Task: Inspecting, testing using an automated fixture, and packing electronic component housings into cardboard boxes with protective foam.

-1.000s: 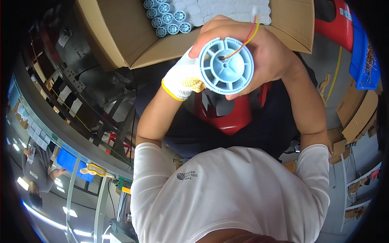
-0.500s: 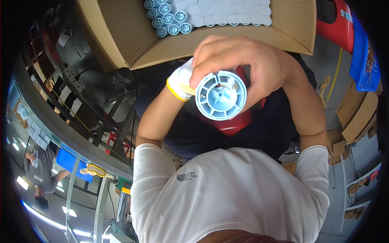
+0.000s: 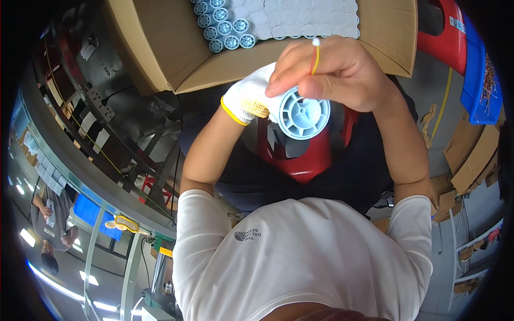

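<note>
A light-blue plastic cylinder (image 3: 303, 115) with a spoked round end is in front of me, its spoked face turned toward my view. My left hand (image 3: 251, 96), in a white knitted glove with a yellow cuff, grips its far left side; some of those fingers are hidden behind it. Just above the cylinder, my bare right hand (image 3: 342, 72) pinches a thin red-and-yellow wire lead (image 3: 316, 59) with a small white connector at its upper end. The lead's lower end is hidden by the fingers.
Beyond my hands stands an open cardboard box (image 3: 214, 69) with several similar blue cylinders (image 3: 231, 41) beside white round-patterned packing (image 3: 300, 16). A blue bin (image 3: 476, 101) of loose wire leads is at far right, next to a red plastic stool (image 3: 441, 40). Another person (image 3: 53, 214) is at left.
My right hand has gone from around the cylinder to above it, and the wire lead now shows in its fingers. The cylinder has shifted up and slightly right in my left hand.
</note>
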{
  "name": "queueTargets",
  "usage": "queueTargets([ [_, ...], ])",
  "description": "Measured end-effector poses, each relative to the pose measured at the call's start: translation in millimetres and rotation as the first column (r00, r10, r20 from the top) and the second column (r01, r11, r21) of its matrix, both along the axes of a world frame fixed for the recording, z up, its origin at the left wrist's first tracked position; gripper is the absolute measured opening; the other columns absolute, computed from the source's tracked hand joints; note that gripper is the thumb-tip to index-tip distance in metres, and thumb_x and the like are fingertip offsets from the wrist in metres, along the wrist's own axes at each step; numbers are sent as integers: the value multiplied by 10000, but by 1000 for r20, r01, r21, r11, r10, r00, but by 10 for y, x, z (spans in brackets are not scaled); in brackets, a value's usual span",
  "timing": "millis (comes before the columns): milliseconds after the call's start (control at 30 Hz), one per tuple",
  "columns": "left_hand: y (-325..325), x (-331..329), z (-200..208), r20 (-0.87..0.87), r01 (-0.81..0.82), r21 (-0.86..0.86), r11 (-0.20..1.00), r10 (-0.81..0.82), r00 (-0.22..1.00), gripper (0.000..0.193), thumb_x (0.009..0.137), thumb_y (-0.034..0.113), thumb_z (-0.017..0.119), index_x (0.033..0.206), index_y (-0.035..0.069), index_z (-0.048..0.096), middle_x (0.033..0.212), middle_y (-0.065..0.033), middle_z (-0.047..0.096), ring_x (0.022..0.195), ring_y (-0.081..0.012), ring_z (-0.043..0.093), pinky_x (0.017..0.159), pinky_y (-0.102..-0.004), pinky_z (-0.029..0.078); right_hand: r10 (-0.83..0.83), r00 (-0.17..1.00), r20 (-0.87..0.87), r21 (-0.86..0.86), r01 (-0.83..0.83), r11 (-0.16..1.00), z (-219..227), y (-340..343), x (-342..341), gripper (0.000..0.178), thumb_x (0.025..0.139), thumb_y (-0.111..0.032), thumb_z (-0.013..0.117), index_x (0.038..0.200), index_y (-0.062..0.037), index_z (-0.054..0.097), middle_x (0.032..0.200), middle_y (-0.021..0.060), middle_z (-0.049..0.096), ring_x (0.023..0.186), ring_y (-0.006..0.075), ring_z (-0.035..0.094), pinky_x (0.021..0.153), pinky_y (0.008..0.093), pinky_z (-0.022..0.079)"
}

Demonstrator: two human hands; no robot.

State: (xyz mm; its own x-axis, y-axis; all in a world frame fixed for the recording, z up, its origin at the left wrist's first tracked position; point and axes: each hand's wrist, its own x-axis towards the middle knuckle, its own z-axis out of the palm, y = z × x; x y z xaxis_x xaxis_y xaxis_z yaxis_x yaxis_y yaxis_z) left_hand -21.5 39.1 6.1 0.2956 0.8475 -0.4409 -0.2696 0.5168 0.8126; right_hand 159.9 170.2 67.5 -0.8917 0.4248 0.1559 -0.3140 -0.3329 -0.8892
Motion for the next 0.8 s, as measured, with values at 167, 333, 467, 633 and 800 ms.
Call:
queueTargets([
  [167, 46, -57, -88, 275, 0, -190, 982, 54, 960, 468, 775, 254, 872, 1155, 55, 687, 1032, -38, 693, 932, -132, 639, 795, -279, 526, 32, 962, 270, -207, 25, 978, -1, 26, 23, 289, 1053, -214, 663, 1154, 37, 764, 998, 84, 775, 911, 129, 706, 861, 272, 558],
  [333, 98, -162, -80, 391, 56, -42, 998, -35, 920, 419, 849, 220, 813, 1196, 38, 664, 982, -3, 691, 825, -77, 640, 681, -245, 531, -29, 876, 481, 57, 1, 998, -64, -16, -3, 337, 1081, -266, 583, 1217, 19, 702, 1309, 99, 594, 1194, 178, 565, 1045, 313, 430],
  [467, 271, -42, -186, 506, -24, 12, 1000, 14, 862, 209, 844, 193, 793, 939, 17, 729, 833, -49, 694, 686, -137, 656, 598, -283, 519, -68, 932, 357, -223, 156, 962, -25, -147, 41, 532, 1117, -442, 447, 1284, 14, 664, 1490, 204, 523, 1368, 296, 510, 1168, 418, 376],
  [633, 249, -309, 1, 617, -98, 113, 989, 7, 787, 233, 905, 221, 771, 959, -2, 731, 891, -87, 725, 762, -190, 707, 672, -316, 569, -196, 871, 451, 74, 183, 980, 405, -440, -356, 577, 1129, -475, 386, 1364, 21, 562, 1498, 236, 525, 1399, 340, 503, 1221, 484, 324],
  [800, 258, -660, 204, 906, -320, -150, 936, 259, 336, 306, 1021, 300, 640, 1086, 12, 720, 929, -104, 740, 801, -211, 707, 730, -361, 562, -552, 821, 146, 98, 544, 834, 1229, -870, -1300, 325, 1096, -312, 510, 1242, -33, 586, 1481, 255, 515, 1359, 354, 532, 1174, 488, 391],
])
